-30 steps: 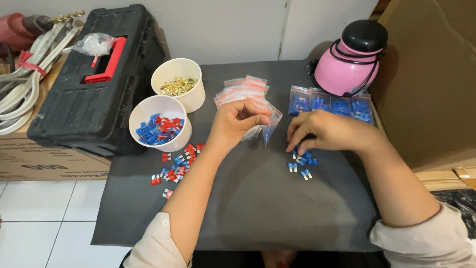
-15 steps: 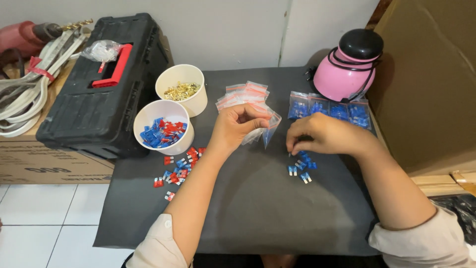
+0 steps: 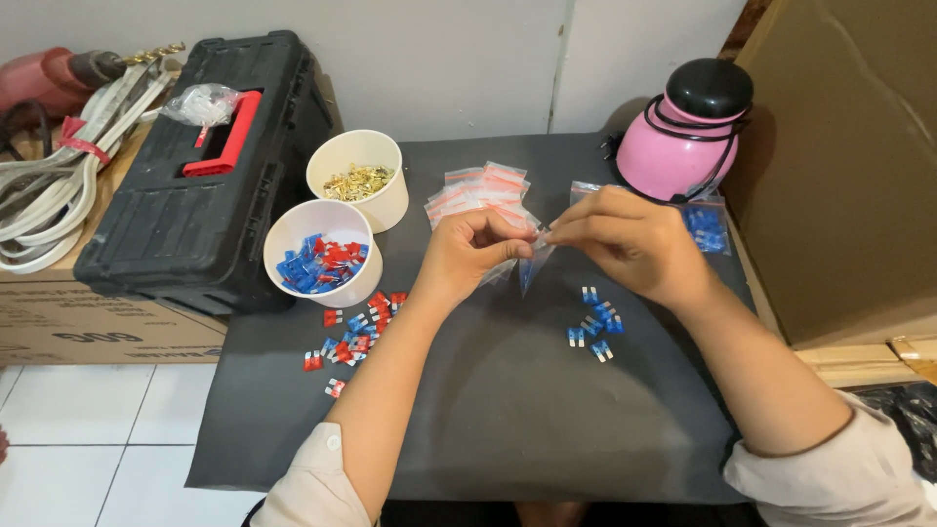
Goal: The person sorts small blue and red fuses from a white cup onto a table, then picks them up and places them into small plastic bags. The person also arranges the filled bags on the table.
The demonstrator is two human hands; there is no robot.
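I pinched a small clear bag (image 3: 532, 262) between the fingertips of my left hand (image 3: 471, 256) and right hand (image 3: 630, 244), holding it just above the dark mat (image 3: 508, 410). Loose blue fuses (image 3: 593, 327) lay below my right hand, and a stack of empty bags (image 3: 480, 193) sat just behind my left.

Both hands close over the small clear bag (image 3: 532, 262), so most of it is hidden; whether anything sits inside it I cannot tell. The left hand (image 3: 470, 256) covers the near edge of the stack of empty bags (image 3: 480, 192). The right hand (image 3: 634, 244) hides much of the filled bags (image 3: 705, 226) beside the pink jug (image 3: 683, 137). The drill (image 3: 54, 78) and white cable (image 3: 39, 200) run off the left edge. The brass bits in the far cup (image 3: 357, 182) are too small to make out.
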